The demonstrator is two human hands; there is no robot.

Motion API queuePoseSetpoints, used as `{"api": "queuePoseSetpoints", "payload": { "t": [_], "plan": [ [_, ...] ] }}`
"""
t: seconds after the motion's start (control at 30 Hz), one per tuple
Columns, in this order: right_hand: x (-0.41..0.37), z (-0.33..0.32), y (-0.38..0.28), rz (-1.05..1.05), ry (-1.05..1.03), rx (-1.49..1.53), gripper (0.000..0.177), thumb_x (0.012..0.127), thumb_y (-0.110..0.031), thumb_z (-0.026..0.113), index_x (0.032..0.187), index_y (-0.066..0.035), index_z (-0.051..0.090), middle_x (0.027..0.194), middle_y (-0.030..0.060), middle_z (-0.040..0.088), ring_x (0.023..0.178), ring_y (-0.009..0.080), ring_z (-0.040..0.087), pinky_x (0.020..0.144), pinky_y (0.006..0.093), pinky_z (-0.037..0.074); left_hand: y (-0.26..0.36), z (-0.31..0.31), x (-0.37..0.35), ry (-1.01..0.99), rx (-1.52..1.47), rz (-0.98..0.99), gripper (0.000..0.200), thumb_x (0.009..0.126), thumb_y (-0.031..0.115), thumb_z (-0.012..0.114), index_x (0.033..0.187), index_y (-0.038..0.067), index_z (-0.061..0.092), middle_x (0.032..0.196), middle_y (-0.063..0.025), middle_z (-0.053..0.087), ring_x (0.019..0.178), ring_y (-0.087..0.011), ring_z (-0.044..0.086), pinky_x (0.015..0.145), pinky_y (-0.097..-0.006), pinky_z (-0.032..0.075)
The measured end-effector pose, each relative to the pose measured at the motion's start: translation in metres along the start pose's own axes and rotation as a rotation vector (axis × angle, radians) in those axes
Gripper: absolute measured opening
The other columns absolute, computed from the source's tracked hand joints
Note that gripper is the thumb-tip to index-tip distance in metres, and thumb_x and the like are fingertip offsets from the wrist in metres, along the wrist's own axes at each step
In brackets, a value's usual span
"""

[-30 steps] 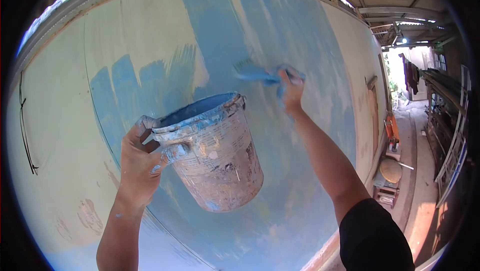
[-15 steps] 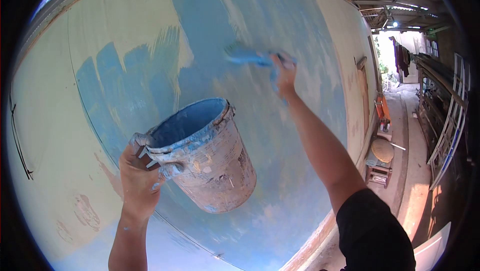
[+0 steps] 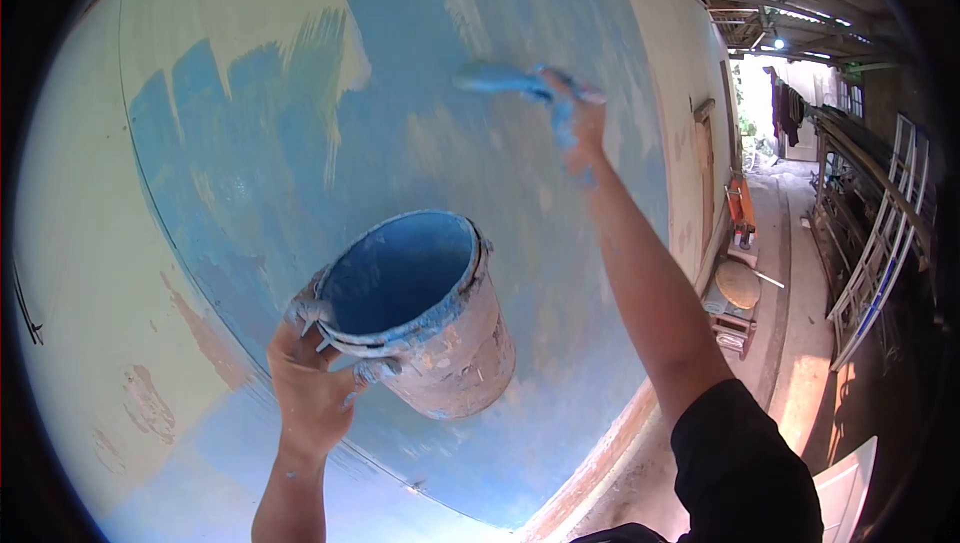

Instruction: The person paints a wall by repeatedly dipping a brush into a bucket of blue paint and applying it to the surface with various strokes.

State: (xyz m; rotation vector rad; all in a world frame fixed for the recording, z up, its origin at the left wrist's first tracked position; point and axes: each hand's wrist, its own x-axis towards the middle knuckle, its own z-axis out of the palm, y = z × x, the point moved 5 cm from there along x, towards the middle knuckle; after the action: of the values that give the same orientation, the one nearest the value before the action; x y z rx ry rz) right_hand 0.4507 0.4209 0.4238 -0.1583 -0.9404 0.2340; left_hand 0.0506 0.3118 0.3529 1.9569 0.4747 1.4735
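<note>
My left hand (image 3: pixel 318 383) grips the rim and side of a paint-crusted bucket (image 3: pixel 455 358), fingers over the edge and thumb outside. The bucket tilts, and its blue-coated inside shows. In my right hand (image 3: pixel 575 123), smeared with blue paint, is a paintbrush (image 3: pixel 505 80), blurred by motion. Its bristle end points left and overlaps the blue area of the wall (image 3: pixel 560 213). Streaky blue paint covers much of that wall, with ragged stroke edges against the pale cream part at the upper left.
To the right runs a narrow concrete passage (image 3: pixel 790 293). A round tan lid-like disc (image 3: pixel 737 285) rests low beside the wall, near an orange object (image 3: pixel 740 201). Pale metal frames (image 3: pixel 880 253) lean along the far side. Clothes (image 3: pixel 787 108) hang at the passage's end.
My right hand and the brush have moved slightly up in view. The bucket has tipped toward me, showing more of its inside, and my left hand sits further right and lower. The view has shifted.
</note>
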Motion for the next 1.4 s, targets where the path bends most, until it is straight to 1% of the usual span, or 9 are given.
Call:
{"api": "queuePoseSetpoints", "payload": {
  "t": [0.13,0.2,0.37,0.57,0.67,0.93,1.13,1.27,1.4],
  "plan": [
    [-0.078,-0.043,0.045,0.136,0.148,0.001,0.019,0.088,-0.013,0.079,0.097,0.003,0.073,0.089,0.0111,0.074,0.072,0.0181,0.07,0.065,0.0272,0.053,-0.016,0.006,-0.015,-0.001,-0.031,0.029,0.077,0.065,0.005,0.096,0.131,0.001,0.058,0.136,-0.012,0.06,0.119,-0.024,0.063,0.096,-0.0372,0.056],
    [-0.116,-0.066,0.052,0.125,0.101,-0.098,0.017,0.091,-0.012,0.075,0.098,0.004,0.072,0.094,0.0141,0.074,0.075,0.0224,0.072,0.07,0.0341,0.059,-0.022,0.004,-0.018,-0.009,-0.026,0.036,0.079,0.066,0.006,0.096,0.134,0.002,0.057,0.136,-0.012,0.06,0.12,-0.0238,0.063,0.097,-0.0369,0.055],
    [-0.126,-0.106,0.033,0.254,0.11,-0.173,0.012,0.09,-0.01,0.076,0.09,0.002,0.073,0.087,0.0122,0.074,0.073,0.0195,0.07,0.068,0.0297,0.056,-0.033,0.006,-0.025,-0.025,-0.032,-0.034,0.081,0.067,0.007,0.095,0.137,0.001,0.055,0.139,-0.0126,0.059,0.121,-0.0238,0.062,0.098,-0.0382,0.056],
    [-0.048,-0.017,0.003,0.105,0.163,-0.014,0.014,0.091,-0.012,0.075,0.092,0.002,0.073,0.09,0.0124,0.073,0.08,0.0197,0.071,0.075,0.0339,0.059,-0.038,0.002,-0.026,-0.045,-0.027,0.02,0.085,0.067,0.009,0.095,0.14,-0.001,0.053,0.144,-0.0152,0.054,0.126,-0.0263,0.06,0.1,-0.0399,0.057],
    [-0.043,0.016,0.023,0.104,0.023,-0.003,0.024,0.096,-0.017,0.069,0.108,0.004,0.069,0.107,0.0169,0.072,0.096,0.0282,0.072,0.085,0.0423,0.062,-0.044,-0.002,-0.031,-0.036,-0.032,0.04,0.084,0.067,0.01,0.095,0.14,-0.001,0.054,0.147,-0.0173,0.05,0.129,-0.0286,0.058,0.101,-0.0415,0.057],
    [-0.212,-0.081,0.082,0.282,0.202,-0.236,0.024,0.096,-0.018,0.069,0.101,0.005,0.074,0.102,0.0166,0.075,0.083,0.028,0.074,0.077,0.0396,0.062,-0.067,-0.011,-0.049,-0.029,0.012,0.037,0.074,0.066,0.007,0.095,0.131,-0.003,0.062,0.15,-0.0201,0.043,0.133,-0.0336,0.055,0.103,-0.0438,0.058],
    [-0.2,-0.111,0.091,0.424,0.322,-0.349,0.018,0.094,-0.011,0.069,0.096,0.006,0.072,0.096,0.0181,0.075,0.082,0.0252,0.074,0.074,0.0374,0.062,-0.066,-0.022,-0.051,-0.048,0.068,0.048,0.071,0.067,0.004,0.094,0.13,-0.003,0.063,0.148,-0.02,0.044,0.133,-0.0336,0.056,0.104,-0.0447,0.057],
    [-0.115,0.013,0.023,0.248,0.236,-0.23,0.018,0.091,-0.008,0.071,0.101,0.007,0.071,0.093,0.0164,0.074,0.085,0.0238,0.073,0.077,0.0369,0.062,-0.061,-0.019,-0.059,-0.044,0.019,0.024,0.071,0.067,0.004,0.094,0.131,-0.002,0.062,0.148,-0.0181,0.045,0.133,-0.0323,0.056,0.105,-0.045,0.057],
    [-0.054,0.102,0.026,0.172,0.105,0.107,0.017,0.092,-0.009,0.071,0.1,0.007,0.071,0.094,0.0159,0.073,0.085,0.0237,0.073,0.081,0.0362,0.063,-0.071,-0.025,-0.061,-0.033,-0.018,-0.034,0.072,0.067,0.004,0.094,0.132,-0.002,0.061,0.148,-0.0168,0.044,0.134,-0.0316,0.055,0.105,-0.0438,0.056]
  ]
}}
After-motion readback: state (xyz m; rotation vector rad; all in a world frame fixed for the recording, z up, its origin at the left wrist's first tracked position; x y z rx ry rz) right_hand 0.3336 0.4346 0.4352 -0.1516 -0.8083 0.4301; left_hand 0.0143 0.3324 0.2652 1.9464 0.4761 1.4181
